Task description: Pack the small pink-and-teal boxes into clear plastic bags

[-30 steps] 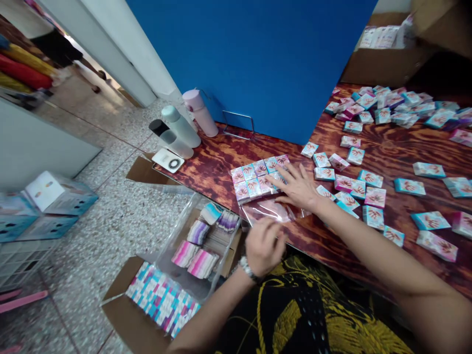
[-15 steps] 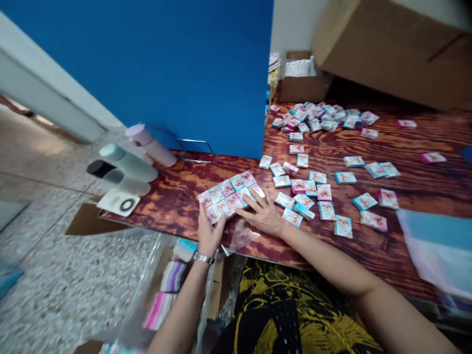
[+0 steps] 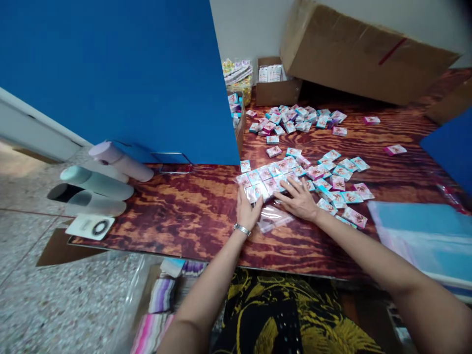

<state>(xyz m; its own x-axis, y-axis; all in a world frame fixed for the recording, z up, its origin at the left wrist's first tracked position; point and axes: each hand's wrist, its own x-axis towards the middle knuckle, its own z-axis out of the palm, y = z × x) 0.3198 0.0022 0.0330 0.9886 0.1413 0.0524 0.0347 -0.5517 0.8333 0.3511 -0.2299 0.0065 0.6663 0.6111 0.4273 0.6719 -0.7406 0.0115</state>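
Small pink and blue boxes lie side by side in two rows as a flat block [image 3: 263, 173], in a clear plastic bag [image 3: 272, 219] whose loose end spreads toward me on the table. My left hand [image 3: 248, 209] grips the near left corner of this block, thumb on the near side and fingers at the left end. Across its near right part rests my right hand [image 3: 299, 199], fingers spread, holding nothing closed. Loose small boxes [image 3: 337, 183] crowd against the block's right end, some flat and some tilted.
A pile of similar boxes [image 3: 295, 118] lies farther back, before cardboard boxes [image 3: 278, 93]. A blue panel [image 3: 147, 83] stands at the left behind bottles [image 3: 98, 182] and a white device [image 3: 90, 226]. Blue plastic sheets [image 3: 424, 236] lie right. Below the edge sit colourful stacks [image 3: 162, 295].
Both hands and the bagged block have slid right along the table. Loose boxes have been pushed right and bunched together. The camera view has turned right.
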